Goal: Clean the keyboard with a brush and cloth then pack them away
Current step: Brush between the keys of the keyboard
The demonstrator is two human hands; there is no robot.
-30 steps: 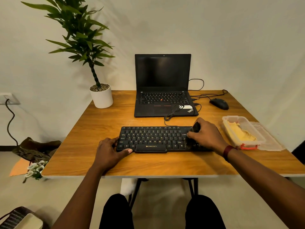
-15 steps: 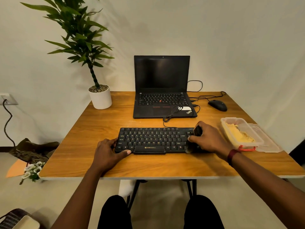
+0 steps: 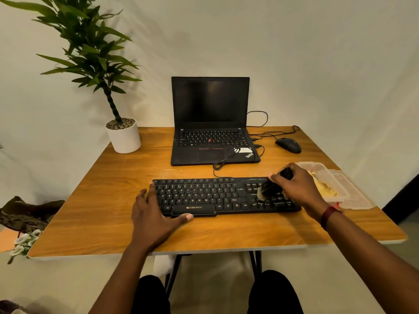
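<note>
Head view | right hand (image 3: 297, 186) clenched round dark brush (image 3: 268, 190), bristles on right-end keys of black plastic keyboard (image 3: 204, 196), near wooden table (image 3: 102, 200) front edge | left hand (image 3: 154, 214) flat, gripping nothing, bracing keyboard's left end | yellow cloth (image 3: 324, 188) inside clear plastic tub (image 3: 317, 164), right edge

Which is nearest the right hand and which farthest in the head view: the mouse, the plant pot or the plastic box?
1. Box: just right of the right hand, partly hidden behind it.
2. Mouse: beyond the hand, far right.
3. Pot: far left corner.
</note>
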